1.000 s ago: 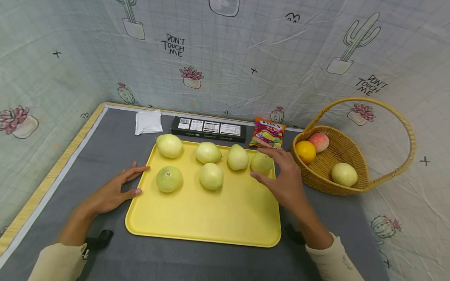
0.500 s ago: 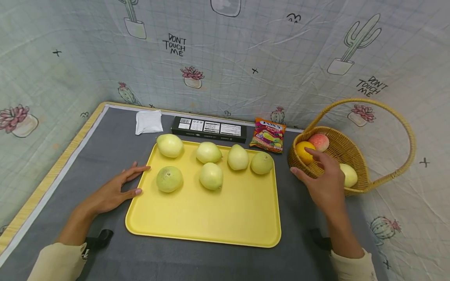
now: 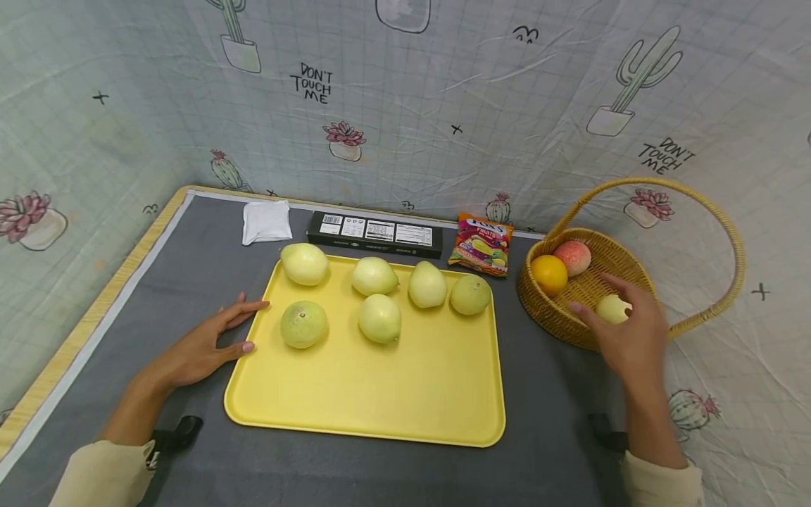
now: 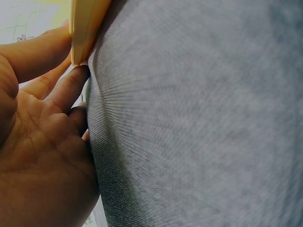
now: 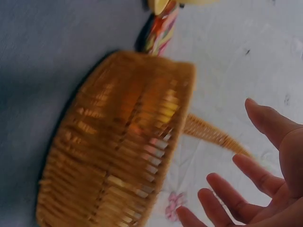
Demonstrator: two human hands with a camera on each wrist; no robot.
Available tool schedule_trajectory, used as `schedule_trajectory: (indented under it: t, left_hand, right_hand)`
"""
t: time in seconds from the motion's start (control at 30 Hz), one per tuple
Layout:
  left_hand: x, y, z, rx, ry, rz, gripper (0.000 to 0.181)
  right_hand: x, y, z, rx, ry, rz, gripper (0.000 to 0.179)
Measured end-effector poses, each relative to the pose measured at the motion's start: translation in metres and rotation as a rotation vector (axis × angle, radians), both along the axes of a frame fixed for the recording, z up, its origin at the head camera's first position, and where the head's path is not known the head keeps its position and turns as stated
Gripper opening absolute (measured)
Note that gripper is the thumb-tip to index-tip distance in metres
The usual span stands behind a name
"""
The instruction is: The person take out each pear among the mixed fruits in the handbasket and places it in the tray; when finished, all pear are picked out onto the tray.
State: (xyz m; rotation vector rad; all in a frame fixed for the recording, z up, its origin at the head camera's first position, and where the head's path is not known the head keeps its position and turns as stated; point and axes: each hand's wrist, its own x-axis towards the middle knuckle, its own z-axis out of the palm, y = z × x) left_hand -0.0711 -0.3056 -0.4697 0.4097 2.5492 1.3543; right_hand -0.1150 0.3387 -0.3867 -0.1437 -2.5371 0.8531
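My left hand [image 3: 193, 346] rests at the left rim of the yellow tray [image 3: 367, 394], thumb and fingertips touching its edge. In the left wrist view those fingers meet the tray's edge [image 4: 87, 28] beside grey cloth. Over the wicker basket [image 3: 538, 306], my right hand [image 3: 636, 338] is spread with thumb and fingers apart, holding nothing. A pale yellow-green fruit [image 3: 610, 308] lies in the basket just beyond it, partly hidden by the hand. An orange [image 3: 549, 275] and a peach [image 3: 573, 258] sit at the basket's left side.
Several pale green fruits, such as a round one [image 3: 304, 324], stand on the tray's back half. Behind it lie a white packet [image 3: 267, 222], a black box [image 3: 375, 234] and a Fox's candy bag [image 3: 481, 245]. The basket's tall handle [image 3: 728, 232] arches at the right.
My right hand has left the round green fruit at the tray's back right corner and moved right, over the basket. The left hand has stayed at the tray's edge.
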Motion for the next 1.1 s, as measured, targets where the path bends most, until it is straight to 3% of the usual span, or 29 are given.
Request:
schedule_trajectory:
  t: [0.2, 0.6, 0.77, 1.1]
  left_hand:
    - [-0.001, 0.000, 0.000, -0.003, -0.006, 0.001, 0.072]
    - [0.000, 0.000, 0.000, -0.005, -0.014, 0.008, 0.073]
    - [0.000, 0.000, -0.001, -0.006, -0.005, 0.001, 0.072]
    - [-0.001, 0.000, -0.001, 0.003, -0.002, -0.006, 0.070]
  right_hand:
    - [-0.007, 0.020, -0.008, -0.011, -0.036, 0.001, 0.070]
    - [-0.026, 0.044, -0.021, 0.095, -0.207, -0.088, 0.074]
    - [-0.034, 0.051, -0.027, 0.149, -0.285, -0.065, 0.075]
    - [-0.043, 0.059, -0.032, 0.165, -0.338, -0.013, 0.071]
